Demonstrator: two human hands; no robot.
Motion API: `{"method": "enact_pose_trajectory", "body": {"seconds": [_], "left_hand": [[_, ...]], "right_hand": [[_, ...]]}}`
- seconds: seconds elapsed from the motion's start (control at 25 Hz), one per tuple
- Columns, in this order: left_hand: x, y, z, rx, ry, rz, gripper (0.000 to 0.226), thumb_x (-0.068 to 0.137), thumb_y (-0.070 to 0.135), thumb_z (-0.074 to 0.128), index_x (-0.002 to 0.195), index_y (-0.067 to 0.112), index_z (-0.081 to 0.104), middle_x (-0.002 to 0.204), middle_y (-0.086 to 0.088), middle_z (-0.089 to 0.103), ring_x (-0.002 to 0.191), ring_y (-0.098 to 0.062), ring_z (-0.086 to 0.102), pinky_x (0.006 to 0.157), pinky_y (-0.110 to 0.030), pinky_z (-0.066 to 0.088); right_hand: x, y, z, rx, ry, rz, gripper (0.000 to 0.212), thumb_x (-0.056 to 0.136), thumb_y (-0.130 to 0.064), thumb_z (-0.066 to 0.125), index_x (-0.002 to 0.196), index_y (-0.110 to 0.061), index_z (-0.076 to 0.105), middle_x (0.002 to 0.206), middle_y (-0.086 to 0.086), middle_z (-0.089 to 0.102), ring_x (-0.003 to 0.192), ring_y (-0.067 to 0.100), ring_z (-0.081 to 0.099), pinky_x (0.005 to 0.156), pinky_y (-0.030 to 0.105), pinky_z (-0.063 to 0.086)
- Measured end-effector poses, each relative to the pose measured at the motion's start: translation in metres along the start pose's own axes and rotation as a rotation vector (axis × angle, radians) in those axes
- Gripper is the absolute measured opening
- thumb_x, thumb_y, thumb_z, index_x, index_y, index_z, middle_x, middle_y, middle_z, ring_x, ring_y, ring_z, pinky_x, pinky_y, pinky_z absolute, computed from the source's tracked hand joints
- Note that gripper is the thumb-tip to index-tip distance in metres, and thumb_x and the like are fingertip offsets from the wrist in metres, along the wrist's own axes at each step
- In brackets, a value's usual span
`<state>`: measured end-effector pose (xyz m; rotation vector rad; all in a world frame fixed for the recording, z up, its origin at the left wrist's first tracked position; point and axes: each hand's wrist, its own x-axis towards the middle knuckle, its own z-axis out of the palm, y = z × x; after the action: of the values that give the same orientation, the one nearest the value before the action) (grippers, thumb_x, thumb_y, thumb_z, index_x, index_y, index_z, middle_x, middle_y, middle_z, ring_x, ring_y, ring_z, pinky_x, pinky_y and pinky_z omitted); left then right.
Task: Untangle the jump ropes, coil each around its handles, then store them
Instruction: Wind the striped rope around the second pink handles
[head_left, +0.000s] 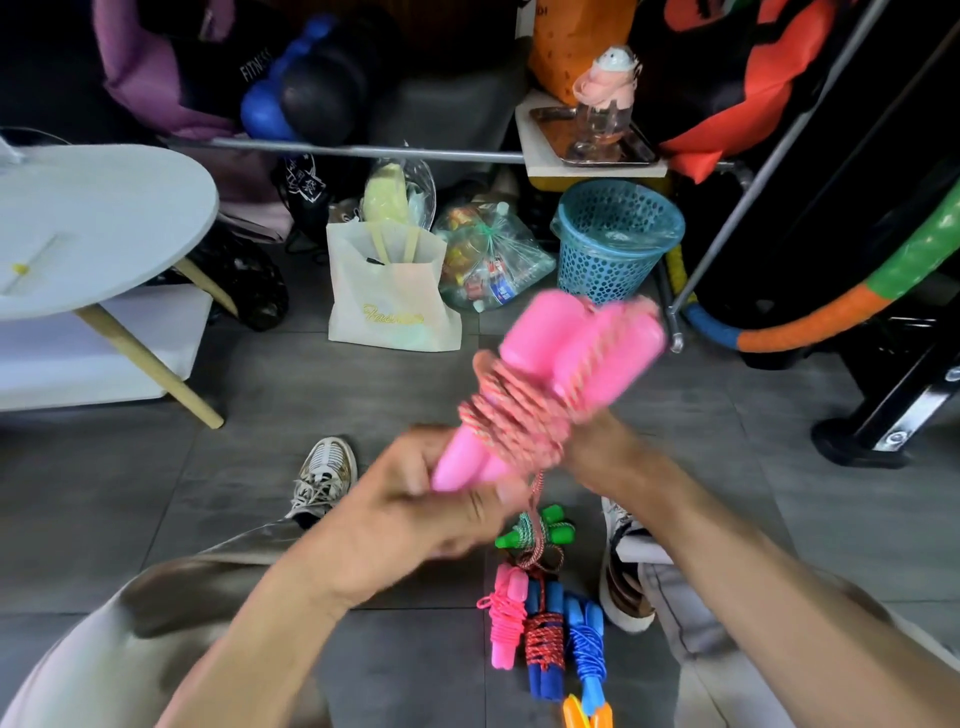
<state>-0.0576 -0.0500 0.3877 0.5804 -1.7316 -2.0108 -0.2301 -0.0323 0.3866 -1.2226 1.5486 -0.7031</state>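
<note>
I hold a jump rope with two pink handles (558, 353) side by side in front of me, its red-and-white cord (511, 410) wound around their middle. My left hand (431, 499) grips the lower ends of the handles. My right hand (602, 447) holds the bundle from behind at the coil, mostly hidden by it. A loose tail of cord hangs down from the coil. On the floor between my feet lie several coiled ropes: a green-handled one (540, 530), a pink one (504, 613), a blue-handled one with red cord (543, 639), and a blue one (587, 639).
A round white table (98, 223) stands at the left. Ahead sit a white tote bag (389, 296), a clear bag of bottles (488, 260) and a blue mesh basket (613, 239). A colourful hoop (831, 306) and a black stand base (872, 431) are at the right.
</note>
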Motion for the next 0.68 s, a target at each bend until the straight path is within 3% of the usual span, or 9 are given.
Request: {"method": "enact_pose_trajectory", "body": {"seconds": [0.08, 0.12, 0.2, 0.32, 0.4, 0.56, 0.68], "left_hand": [[0.008, -0.003, -0.011, -0.007, 0.313, -0.064, 0.025, 0.082, 0.022, 0.073, 0.073, 0.005, 0.058, 0.049, -0.003, 0.04, 0.036, -0.009, 0.027, 0.038, -0.011, 0.021], [0.012, -0.005, -0.016, 0.021, 0.419, -0.105, 0.026, 0.086, 0.021, 0.071, 0.073, 0.004, 0.056, 0.049, -0.004, 0.038, 0.036, -0.01, 0.025, 0.037, -0.012, 0.02], [0.019, -0.013, -0.021, 0.208, 0.515, -0.123, 0.027, 0.092, 0.015, 0.064, 0.068, 0.009, 0.053, 0.051, 0.001, 0.037, 0.042, -0.011, 0.027, 0.04, -0.017, 0.023], [0.024, -0.029, -0.019, 0.667, 0.541, -0.096, 0.026, 0.091, 0.019, 0.063, 0.067, 0.013, 0.056, 0.052, 0.008, 0.046, 0.048, -0.008, 0.041, 0.047, -0.024, 0.031], [0.027, -0.035, -0.017, 0.895, 0.539, -0.142, 0.016, 0.09, 0.024, 0.061, 0.077, 0.016, 0.058, 0.065, 0.003, 0.058, 0.064, -0.018, 0.06, 0.057, -0.029, 0.043], [0.03, -0.035, -0.014, 0.994, 0.445, -0.194, 0.006, 0.09, 0.024, 0.058, 0.092, 0.018, 0.056, 0.085, -0.004, 0.065, 0.084, -0.028, 0.064, 0.07, -0.036, 0.05], [0.031, -0.036, -0.005, 1.155, 0.457, -0.277, 0.009, 0.087, 0.019, 0.053, 0.092, 0.015, 0.046, 0.088, -0.008, 0.065, 0.086, -0.033, 0.064, 0.068, -0.035, 0.048]], "right_hand": [[0.002, 0.001, 0.006, 0.114, 0.076, -0.146, 0.039, 0.099, -0.002, 0.044, 0.062, -0.013, 0.052, 0.038, -0.011, 0.045, 0.041, -0.002, 0.035, 0.04, 0.009, 0.025], [0.001, 0.001, 0.008, 0.113, 0.083, -0.214, 0.028, 0.095, -0.006, 0.049, 0.072, -0.015, 0.059, 0.049, -0.012, 0.051, 0.045, -0.003, 0.039, 0.044, 0.011, 0.029], [0.005, 0.005, 0.013, -0.08, 0.08, -0.256, 0.012, 0.089, -0.013, 0.054, 0.082, -0.019, 0.062, 0.061, -0.016, 0.055, 0.055, -0.003, 0.045, 0.055, 0.017, 0.035], [0.003, 0.015, 0.012, -0.332, 0.1, -0.232, 0.027, 0.1, -0.023, 0.051, 0.073, -0.025, 0.053, 0.055, -0.019, 0.052, 0.054, -0.002, 0.046, 0.052, 0.014, 0.035], [-0.003, 0.014, 0.014, -0.433, 0.093, -0.176, 0.025, 0.101, -0.029, 0.049, 0.077, -0.025, 0.054, 0.057, -0.013, 0.048, 0.055, -0.001, 0.045, 0.052, 0.01, 0.036], [-0.011, 0.019, 0.012, -0.394, 0.097, -0.083, 0.026, 0.097, -0.027, 0.051, 0.073, -0.021, 0.056, 0.053, -0.015, 0.052, 0.05, -0.001, 0.045, 0.046, 0.015, 0.031], [-0.017, 0.018, 0.012, -0.446, 0.025, -0.03, 0.011, 0.087, -0.02, 0.052, 0.079, -0.013, 0.056, 0.068, -0.001, 0.058, 0.06, 0.009, 0.049, 0.054, 0.027, 0.034]]}}
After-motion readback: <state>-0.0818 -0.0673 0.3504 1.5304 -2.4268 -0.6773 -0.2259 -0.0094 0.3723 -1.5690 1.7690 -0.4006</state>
